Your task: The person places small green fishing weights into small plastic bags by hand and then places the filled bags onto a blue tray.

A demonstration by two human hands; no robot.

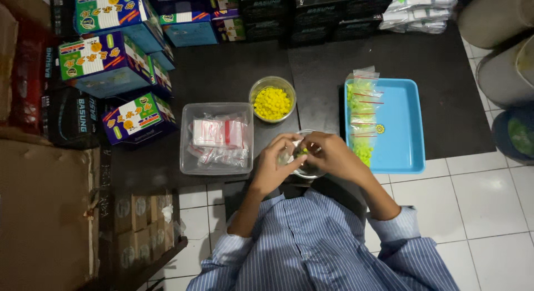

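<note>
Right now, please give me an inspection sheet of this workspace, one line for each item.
Surface: black mat on white tiled floor.
Job's things: small clear bag held by both hands over a round clear container; bowl of yellow pellets; clear tub of empty bags; blue tray with filled bags.
Clutter: colourful boxes, black boxes, cardboard.
Grips: left hand and right hand both pinch the bag.
Cables: nothing seen.
Surroundings: drums and a bucket at right.
</note>
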